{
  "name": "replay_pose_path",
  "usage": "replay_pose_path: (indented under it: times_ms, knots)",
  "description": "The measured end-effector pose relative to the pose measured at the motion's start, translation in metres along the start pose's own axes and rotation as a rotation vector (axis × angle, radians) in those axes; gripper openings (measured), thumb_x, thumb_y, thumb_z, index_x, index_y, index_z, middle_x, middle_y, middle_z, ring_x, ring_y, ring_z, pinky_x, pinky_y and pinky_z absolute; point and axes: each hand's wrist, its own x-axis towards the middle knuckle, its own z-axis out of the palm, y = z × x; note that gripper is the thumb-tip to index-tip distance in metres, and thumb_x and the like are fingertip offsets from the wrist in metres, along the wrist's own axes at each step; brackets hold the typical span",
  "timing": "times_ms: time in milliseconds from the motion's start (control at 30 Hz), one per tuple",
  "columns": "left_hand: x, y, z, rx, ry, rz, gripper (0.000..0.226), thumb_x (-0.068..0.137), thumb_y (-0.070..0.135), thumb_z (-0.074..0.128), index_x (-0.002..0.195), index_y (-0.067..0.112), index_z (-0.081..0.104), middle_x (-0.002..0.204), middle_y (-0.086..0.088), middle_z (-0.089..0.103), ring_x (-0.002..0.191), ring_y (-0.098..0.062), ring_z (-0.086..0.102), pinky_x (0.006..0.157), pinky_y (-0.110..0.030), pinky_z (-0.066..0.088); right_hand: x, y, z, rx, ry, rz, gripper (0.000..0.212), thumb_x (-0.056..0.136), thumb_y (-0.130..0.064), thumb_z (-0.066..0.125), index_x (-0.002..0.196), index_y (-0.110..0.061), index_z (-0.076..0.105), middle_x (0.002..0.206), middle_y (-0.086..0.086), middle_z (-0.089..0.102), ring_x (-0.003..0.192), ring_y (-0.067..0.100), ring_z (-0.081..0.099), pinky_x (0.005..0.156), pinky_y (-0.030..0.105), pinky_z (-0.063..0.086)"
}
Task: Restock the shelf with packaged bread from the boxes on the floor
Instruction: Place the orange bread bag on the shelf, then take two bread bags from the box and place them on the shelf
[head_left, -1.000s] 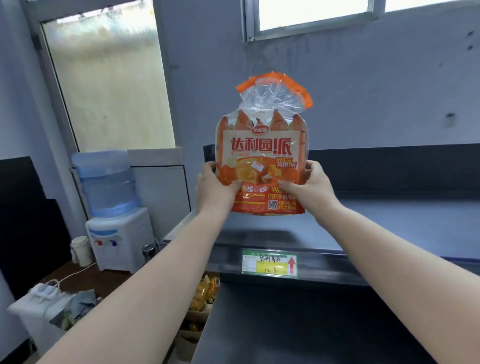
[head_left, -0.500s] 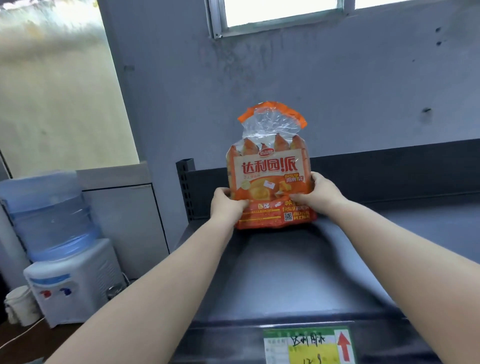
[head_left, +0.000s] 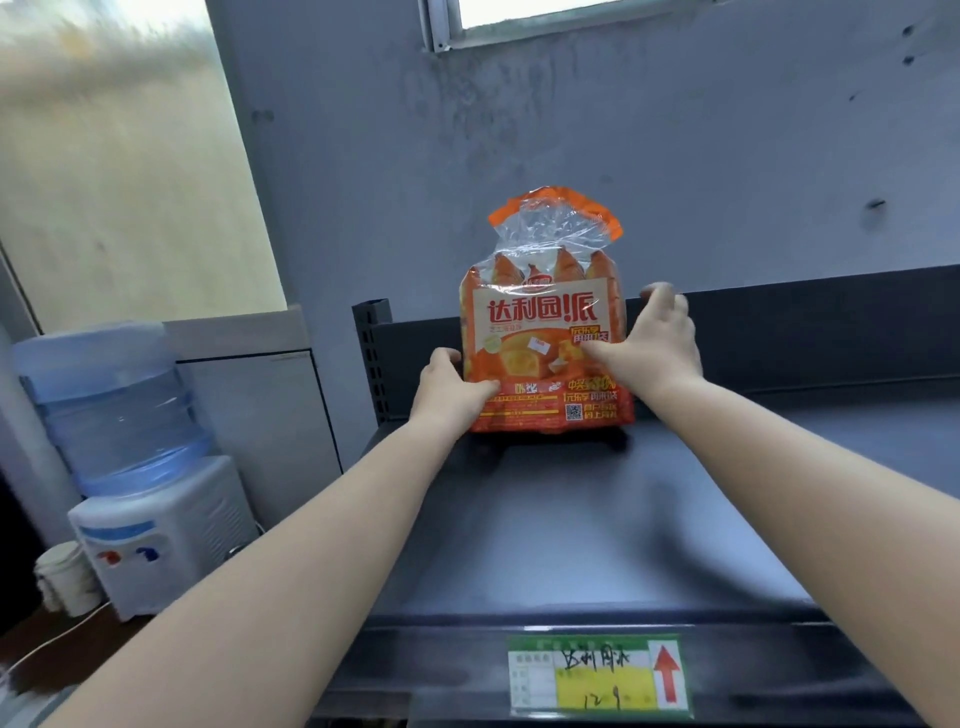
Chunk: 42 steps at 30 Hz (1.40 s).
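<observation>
Bread bag (head_left: 543, 332) upright at shelf (head_left: 571, 519) back edge, bare metal in front. Left hand (head_left: 449, 387) grips glossy bag; right hand (head_left: 657, 345) loosening, fingers spread.

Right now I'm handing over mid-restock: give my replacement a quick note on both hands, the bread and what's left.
Left hand: grips the bread bag's lower left edge.
Right hand: fingers loosening on the bag's right side.
Bag: upright, at the back left of the dark shelf, above the price tag.
Done: first bag placed.
Left: let go, fetch more from the boxes, which are out of view.
</observation>
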Motion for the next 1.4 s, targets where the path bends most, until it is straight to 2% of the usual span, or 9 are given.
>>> replay_pose_path:
  times_ms: [133, 300, 433, 567, 667, 767, 967, 1200, 1400]
  knots:
    - [-0.028, 0.005, -0.013, 0.177, 0.094, 0.094, 0.051, 0.087, 0.029, 0.064, 0.131, 0.014, 0.043, 0.131, -0.007, 0.050, 0.109, -0.017, 0.050, 0.083, -0.029, 0.041, -0.018, -0.015, -0.006, -0.049, 0.027, -0.285, 0.058, 0.079, -0.033, 0.072, 0.124, -0.011, 0.042, 0.127, 0.009, 0.047, 0.118, 0.027, 0.044, 0.096, 0.042, 0.043]
    - [-0.083, 0.002, -0.041, 0.430, 0.225, 0.104, 0.035, 0.088, 0.029, 0.060, 0.120, 0.019, 0.051, 0.107, 0.002, 0.057, 0.100, -0.019, 0.055, 0.077, -0.027, 0.039, -0.059, -0.048, 0.000, -0.124, -0.241, -0.649, 0.040, 0.083, -0.030, 0.065, 0.117, -0.015, 0.051, 0.123, 0.006, 0.053, 0.113, 0.025, 0.048, 0.089, 0.038, 0.046]
    - [-0.147, -0.011, -0.070, 0.495, 0.337, -0.027, 0.035, 0.088, 0.029, 0.058, 0.121, 0.020, 0.049, 0.104, 0.003, 0.055, 0.093, -0.018, 0.053, 0.075, -0.028, 0.038, -0.117, -0.073, 0.010, -0.109, -0.401, -0.877, 0.037, 0.086, -0.030, 0.060, 0.119, -0.016, 0.050, 0.120, 0.005, 0.054, 0.109, 0.025, 0.049, 0.081, 0.034, 0.041]
    - [-0.228, -0.037, -0.104, 0.694, 0.457, -0.179, 0.037, 0.088, 0.031, 0.058, 0.123, 0.021, 0.049, 0.110, 0.001, 0.058, 0.104, -0.023, 0.056, 0.083, -0.036, 0.046, -0.192, -0.094, 0.020, 0.002, -0.536, -1.019, 0.034, 0.086, -0.031, 0.057, 0.116, -0.018, 0.051, 0.120, 0.003, 0.056, 0.110, 0.025, 0.051, 0.085, 0.035, 0.039]
    - [-0.294, -0.066, -0.125, 0.903, 0.446, -0.310, 0.040, 0.087, 0.032, 0.057, 0.124, 0.021, 0.049, 0.120, -0.004, 0.059, 0.113, -0.028, 0.052, 0.088, -0.040, 0.046, -0.252, -0.105, 0.029, 0.060, -0.603, -1.106, 0.031, 0.085, -0.031, 0.056, 0.113, -0.018, 0.052, 0.120, 0.004, 0.058, 0.112, 0.027, 0.052, 0.090, 0.038, 0.036]
    - [-0.363, -0.100, -0.140, 0.961, 0.424, -0.460, 0.040, 0.089, 0.032, 0.054, 0.126, 0.019, 0.048, 0.123, -0.005, 0.057, 0.116, -0.029, 0.050, 0.087, -0.037, 0.042, -0.316, -0.109, 0.046, 0.072, -0.739, -1.175, 0.033, 0.085, -0.032, 0.057, 0.113, -0.016, 0.052, 0.118, 0.006, 0.058, 0.113, 0.029, 0.051, 0.091, 0.038, 0.035]
    - [-0.505, -0.205, -0.145, 0.837, 0.359, -0.872, 0.039, 0.090, 0.033, 0.053, 0.127, 0.021, 0.048, 0.127, -0.002, 0.056, 0.118, -0.027, 0.051, 0.091, -0.039, 0.046, -0.459, -0.081, 0.107, -0.031, -1.169, -1.238, 0.036, 0.085, -0.032, 0.060, 0.116, -0.015, 0.051, 0.118, 0.007, 0.057, 0.111, 0.029, 0.052, 0.089, 0.038, 0.037]
    - [-0.657, -0.356, -0.095, 0.536, 0.150, -1.346, 0.045, 0.087, 0.033, 0.056, 0.129, 0.020, 0.047, 0.130, -0.004, 0.055, 0.120, -0.026, 0.051, 0.095, -0.040, 0.046, -0.609, 0.016, 0.205, -0.433, -1.579, -1.293, 0.041, 0.089, -0.033, 0.057, 0.125, -0.018, 0.046, 0.122, 0.002, 0.057, 0.106, 0.026, 0.056, 0.080, 0.034, 0.042]
    - [-0.728, -0.487, -0.046, 0.424, -0.001, -1.452, 0.051, 0.086, 0.033, 0.056, 0.134, 0.020, 0.042, 0.133, -0.006, 0.052, 0.124, -0.025, 0.048, 0.097, -0.041, 0.045, -0.702, 0.108, 0.296, -0.667, -1.724, -1.237, 0.044, 0.086, -0.029, 0.059, 0.127, -0.019, 0.046, 0.125, 0.001, 0.054, 0.109, 0.023, 0.055, 0.080, 0.032, 0.043]
